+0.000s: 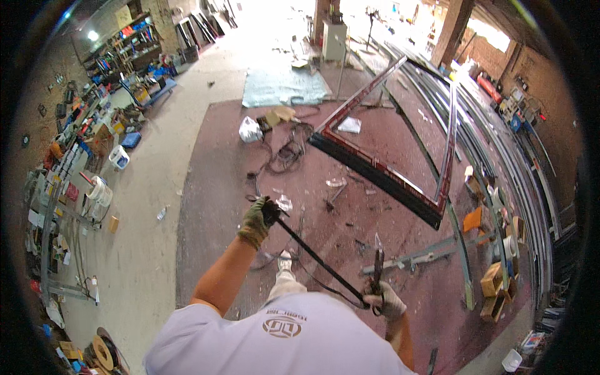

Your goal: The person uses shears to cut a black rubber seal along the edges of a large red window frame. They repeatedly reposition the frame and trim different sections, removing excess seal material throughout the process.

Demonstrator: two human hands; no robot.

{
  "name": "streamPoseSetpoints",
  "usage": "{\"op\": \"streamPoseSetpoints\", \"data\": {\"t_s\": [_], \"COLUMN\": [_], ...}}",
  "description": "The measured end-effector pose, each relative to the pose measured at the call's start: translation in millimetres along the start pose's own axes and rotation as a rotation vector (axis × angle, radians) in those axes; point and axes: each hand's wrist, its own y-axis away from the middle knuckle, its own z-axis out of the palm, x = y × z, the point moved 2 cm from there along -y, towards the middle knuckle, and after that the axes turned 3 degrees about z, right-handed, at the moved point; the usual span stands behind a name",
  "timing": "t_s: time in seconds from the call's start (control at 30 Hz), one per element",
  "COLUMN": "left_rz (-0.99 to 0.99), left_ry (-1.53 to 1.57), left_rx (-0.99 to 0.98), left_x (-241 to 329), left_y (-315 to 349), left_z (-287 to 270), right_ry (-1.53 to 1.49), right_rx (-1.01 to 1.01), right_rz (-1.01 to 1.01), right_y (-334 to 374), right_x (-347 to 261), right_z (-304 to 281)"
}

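My left hand [257,220], in a greenish work glove with dark fingertips, is closed around the upper end of a long black strip [319,259]. The strip slants down to the right to my right hand [387,301], which wears a pale glove. My right fingers are closed too, on the strip's lower end and on a slim dark hand tool [378,269] whose shiny tip points up and away. The tool's exact kind is unclear. Beyond both hands a dark red metal frame [381,164] with a thick black lower bar rests tilted on supports.
Long metal profiles [500,150] lie along the right side. Tangled cable [290,153] and scraps litter the reddish floor sheet [212,219]. A light blue sheet [284,87] lies farther off. Buckets [119,157] and tools crowd the left wall. Wooden blocks [492,279] sit at right.
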Motion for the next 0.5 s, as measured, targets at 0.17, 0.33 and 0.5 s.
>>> {"op": "streamPoseSetpoints", "data": {"t_s": [0.17, 0.33, 0.5], "left_rz": [0.111, 0.240, 0.324], "left_ry": [-0.081, -0.154, -0.225], "left_rx": [0.040, -0.050, -0.123], "left_x": [77.1, 158.7, 214.9], "left_y": [-69.0, -107.6, -103.1], "left_z": [-27.8, -31.2, -12.0], "right_ry": [-0.098, -0.129, -0.188], "right_rx": [0.066, 0.303, 0.416], "right_rz": [0.144, 0.367, 0.438], "right_y": [32.8, 74.9, 107.0], "right_x": [32.3, 83.6, 140.7], "right_z": [-32.9, -59.9, -79.8]}}
